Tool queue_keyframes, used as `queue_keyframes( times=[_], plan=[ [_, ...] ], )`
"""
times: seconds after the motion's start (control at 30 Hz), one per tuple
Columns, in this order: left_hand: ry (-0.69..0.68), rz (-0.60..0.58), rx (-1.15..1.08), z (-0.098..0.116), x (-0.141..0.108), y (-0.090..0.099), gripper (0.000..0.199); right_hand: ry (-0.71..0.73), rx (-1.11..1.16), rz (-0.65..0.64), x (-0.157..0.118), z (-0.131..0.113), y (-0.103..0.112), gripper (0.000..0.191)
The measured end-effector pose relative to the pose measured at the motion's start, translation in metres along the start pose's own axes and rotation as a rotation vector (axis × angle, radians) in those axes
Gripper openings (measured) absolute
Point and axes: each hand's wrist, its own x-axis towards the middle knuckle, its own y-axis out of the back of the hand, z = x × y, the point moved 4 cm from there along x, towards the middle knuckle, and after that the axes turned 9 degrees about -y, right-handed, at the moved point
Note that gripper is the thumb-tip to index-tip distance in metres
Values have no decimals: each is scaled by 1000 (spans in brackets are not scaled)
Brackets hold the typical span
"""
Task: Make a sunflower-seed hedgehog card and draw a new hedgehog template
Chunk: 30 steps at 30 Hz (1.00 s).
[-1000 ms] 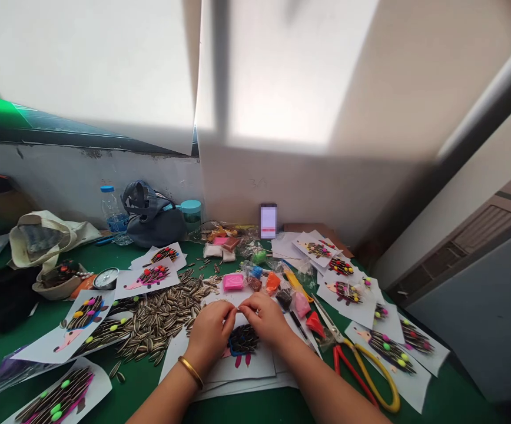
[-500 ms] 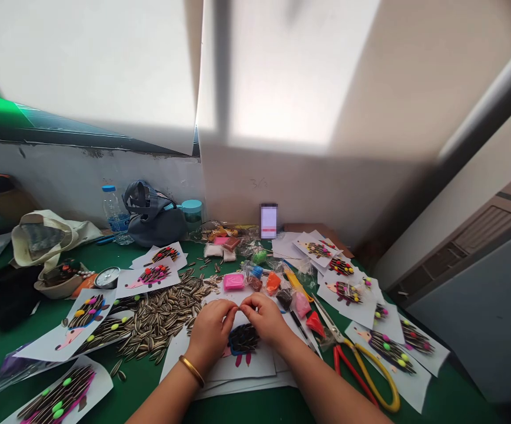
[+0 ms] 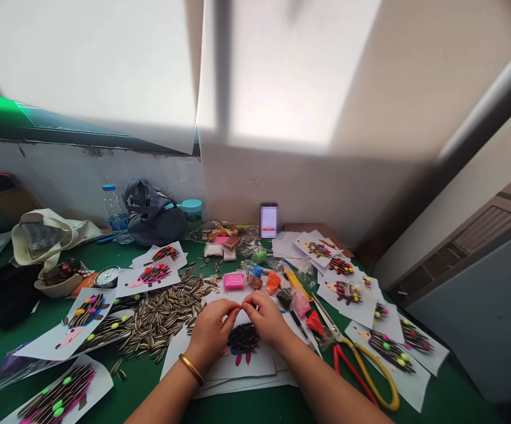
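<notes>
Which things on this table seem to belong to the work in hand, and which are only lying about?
Probably for the work: central hedgehog picture, striped seeds, bright pink packet, scissors.

Apparently just lying about: water bottle, dark bag, teal-lidded jar, black cloth.

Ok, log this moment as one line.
left hand: pinched | right hand: pinched, close by | grip contents: too small to tell | beneath: hedgehog picture | left: sunflower seeds | right: scissors

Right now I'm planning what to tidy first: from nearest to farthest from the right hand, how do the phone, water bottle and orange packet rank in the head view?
1. Orange packet, just beyond the right hand
2. Phone, farther back
3. Water bottle, back and far left
</notes>
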Motion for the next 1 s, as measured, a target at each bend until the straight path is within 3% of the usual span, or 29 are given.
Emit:
queue_keyframes(
  times=[0.37, 0.63, 1.0],
  plan=[
    [1, -4, -75, 2, 0, 1, 16, -18, 23, -21, 0, 4, 1, 10],
    [123, 4, -252, -4, -2, -4, 13, -13, 32, -17, -1, 3, 4, 11],
    [141, -10, -245, -4, -1, -3, 11, -17, 51, -36, -2, 1, 7, 10]
  ],
)
